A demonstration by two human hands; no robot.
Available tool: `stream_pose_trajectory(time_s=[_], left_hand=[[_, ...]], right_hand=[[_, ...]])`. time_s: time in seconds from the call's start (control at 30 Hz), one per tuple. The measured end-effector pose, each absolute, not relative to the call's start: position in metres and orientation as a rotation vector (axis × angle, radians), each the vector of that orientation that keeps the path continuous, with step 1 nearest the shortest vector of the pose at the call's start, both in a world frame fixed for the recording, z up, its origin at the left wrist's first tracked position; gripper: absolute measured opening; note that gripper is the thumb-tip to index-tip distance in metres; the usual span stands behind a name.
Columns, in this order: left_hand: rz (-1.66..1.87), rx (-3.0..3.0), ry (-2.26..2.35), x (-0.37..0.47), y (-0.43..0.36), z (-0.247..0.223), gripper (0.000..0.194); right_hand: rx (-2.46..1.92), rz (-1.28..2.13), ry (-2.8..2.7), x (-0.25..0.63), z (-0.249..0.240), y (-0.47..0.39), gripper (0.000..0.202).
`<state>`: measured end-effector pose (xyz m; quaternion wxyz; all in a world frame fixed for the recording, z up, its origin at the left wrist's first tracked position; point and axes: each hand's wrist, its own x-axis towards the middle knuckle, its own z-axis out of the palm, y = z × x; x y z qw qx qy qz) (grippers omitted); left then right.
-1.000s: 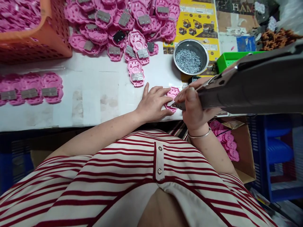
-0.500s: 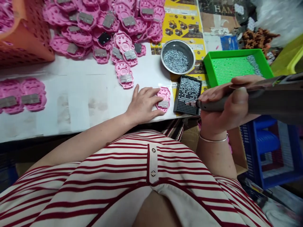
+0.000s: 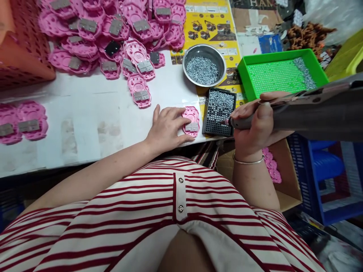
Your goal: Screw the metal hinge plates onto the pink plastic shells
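My left hand (image 3: 169, 128) rests on the white table, fingers and thumb around the left side of a pink plastic casing (image 3: 191, 118) and holding it flat. A grey metal plate (image 3: 192, 127) crosses the casing's lower half. In my right hand (image 3: 255, 126) is a grey electric screwdriver (image 3: 306, 115), held sideways with its bit pointing left. The bit is over the lower part of a black perforated screw tray (image 3: 208, 121); whether it touches a screw I cannot tell. Small silvery screws (image 3: 221, 99) lie thickest at the tray's far end.
A metal bowl of screws (image 3: 203, 70) and a green tray (image 3: 255, 81) stand behind the black tray. Pink casings (image 3: 87, 26) are heaped at the back left beside an orange basket (image 3: 25, 56). Two more casings (image 3: 32, 120) lie far left. A blue crate (image 3: 312, 189) is at lower right.
The whole view has shifted a little, so the table items appear further left. My left hand stays on the casing, and the screwdriver bit remains over the black tray.
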<state>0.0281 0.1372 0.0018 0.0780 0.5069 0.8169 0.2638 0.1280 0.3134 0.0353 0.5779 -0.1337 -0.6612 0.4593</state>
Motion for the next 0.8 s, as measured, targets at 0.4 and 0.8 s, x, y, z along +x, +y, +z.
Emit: stream_pose_trajectory(time_s=[0.4, 0.8], left_hand=[[0.787, 1.516, 2.416, 0.026, 0.137, 0.000, 0.063], [0.824, 1.393, 2.340, 0.024, 0.144, 0.013, 0.049]], right_hand=[[-0.170, 1.020, -1.513, 0.126, 0.054, 0.304, 0.017], [-0.054, 1.328, -1.637, 0.094, 0.042, 0.268, 0.026]])
